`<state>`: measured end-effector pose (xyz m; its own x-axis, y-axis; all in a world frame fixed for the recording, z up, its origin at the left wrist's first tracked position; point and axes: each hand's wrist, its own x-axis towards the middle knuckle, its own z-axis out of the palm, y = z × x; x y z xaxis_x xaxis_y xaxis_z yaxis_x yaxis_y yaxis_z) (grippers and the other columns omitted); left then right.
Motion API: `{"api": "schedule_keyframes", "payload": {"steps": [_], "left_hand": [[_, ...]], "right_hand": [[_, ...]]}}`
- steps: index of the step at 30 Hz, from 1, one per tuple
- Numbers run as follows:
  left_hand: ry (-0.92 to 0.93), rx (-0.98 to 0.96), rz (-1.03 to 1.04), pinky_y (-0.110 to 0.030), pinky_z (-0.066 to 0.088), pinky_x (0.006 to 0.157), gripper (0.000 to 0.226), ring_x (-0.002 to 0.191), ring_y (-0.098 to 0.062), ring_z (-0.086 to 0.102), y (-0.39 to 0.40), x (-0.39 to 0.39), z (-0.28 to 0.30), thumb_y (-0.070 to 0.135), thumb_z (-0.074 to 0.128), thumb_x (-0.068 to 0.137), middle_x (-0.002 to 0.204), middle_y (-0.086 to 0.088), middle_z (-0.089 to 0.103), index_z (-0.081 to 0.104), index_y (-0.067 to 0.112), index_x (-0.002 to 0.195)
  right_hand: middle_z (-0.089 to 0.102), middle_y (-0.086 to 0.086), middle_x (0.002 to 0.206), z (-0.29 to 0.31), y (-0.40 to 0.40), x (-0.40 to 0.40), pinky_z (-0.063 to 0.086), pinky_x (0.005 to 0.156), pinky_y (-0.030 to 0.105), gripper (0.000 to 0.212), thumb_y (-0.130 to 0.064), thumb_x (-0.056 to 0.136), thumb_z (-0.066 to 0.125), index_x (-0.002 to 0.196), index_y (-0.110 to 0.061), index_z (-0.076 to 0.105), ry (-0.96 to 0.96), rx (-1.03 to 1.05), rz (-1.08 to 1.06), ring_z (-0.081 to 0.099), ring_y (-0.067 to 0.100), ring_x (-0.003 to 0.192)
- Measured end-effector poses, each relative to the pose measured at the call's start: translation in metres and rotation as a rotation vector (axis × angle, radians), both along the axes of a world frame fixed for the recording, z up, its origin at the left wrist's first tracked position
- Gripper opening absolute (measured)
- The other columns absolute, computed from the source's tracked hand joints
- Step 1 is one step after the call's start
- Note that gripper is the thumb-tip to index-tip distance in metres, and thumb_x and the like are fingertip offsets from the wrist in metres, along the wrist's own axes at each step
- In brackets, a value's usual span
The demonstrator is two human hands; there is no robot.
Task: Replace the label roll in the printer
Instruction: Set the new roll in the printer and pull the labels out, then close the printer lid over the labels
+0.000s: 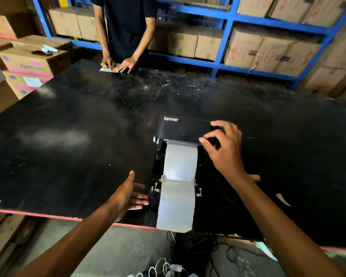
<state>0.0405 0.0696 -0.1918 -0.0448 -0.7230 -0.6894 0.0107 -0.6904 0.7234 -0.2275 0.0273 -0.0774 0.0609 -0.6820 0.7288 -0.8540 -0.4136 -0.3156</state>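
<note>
A black label printer [158,188] stands on the black table [78,146] near its front edge. Its lid [183,129], marked Xprinter, is raised and tilted away from me. A white strip of label paper [178,184] runs from under the lid, through two white guides, and hangs over the table's front edge. My right hand [225,149] is at the lid's right front corner, thumb and fingers curled around the corner. My left hand [129,193] hovers flat with fingers apart just left of the printer's base, holding nothing.
A person in a dark shirt [126,27] stands at the far side, both hands on a coloured sheet [110,68]. Stacked cardboard boxes [26,64] are at the left, blue shelving [230,19] with boxes behind. Cables [168,266] lie on the floor below the table's red front edge [48,215].
</note>
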Motion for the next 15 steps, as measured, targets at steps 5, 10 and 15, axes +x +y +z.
{"api": "schedule_keyframes", "payload": {"steps": [5, 10, 15], "left_hand": [[0.029, -0.021, 0.028, -0.038, 0.053, 0.072, 0.091, 0.091, -0.037, 0.071, 0.0, 0.002, 0.007, 0.082, 0.016, 0.077, 0.101, -0.029, 0.07, 0.041, 0.016, 0.135], [-0.031, -0.072, -0.012, -0.038, 0.055, 0.072, 0.11, 0.088, -0.035, 0.072, 0.004, -0.001, 0.019, 0.094, 0.025, 0.058, 0.096, -0.026, 0.073, 0.033, 0.024, 0.143], [-0.165, -0.207, -0.116, -0.041, 0.056, 0.083, 0.095, 0.087, -0.027, 0.071, 0.011, -0.014, 0.026, 0.09, 0.047, 0.052, 0.092, -0.016, 0.074, 0.044, 0.034, 0.129]], "right_hand": [[0.036, 0.01, 0.149, -0.045, 0.044, -0.006, 0.013, 0.11, 0.028, 0.069, -0.053, 0.072, 0.067, 0.131, -0.024, 0.046, -0.052, 0.166, -0.037, 0.028, 0.024, 0.136], [0.026, 0.019, 0.152, -0.075, 0.066, -0.01, 0.023, 0.11, 0.053, 0.087, -0.062, 0.071, 0.064, 0.141, -0.022, 0.032, 0.2, 0.231, -0.017, 0.022, 0.031, 0.14], [0.02, 0.011, 0.157, -0.097, 0.078, -0.007, 0.013, 0.114, 0.048, 0.098, -0.061, 0.065, 0.072, 0.145, -0.024, 0.029, 0.09, 0.397, 0.016, 0.011, 0.02, 0.143]]}}
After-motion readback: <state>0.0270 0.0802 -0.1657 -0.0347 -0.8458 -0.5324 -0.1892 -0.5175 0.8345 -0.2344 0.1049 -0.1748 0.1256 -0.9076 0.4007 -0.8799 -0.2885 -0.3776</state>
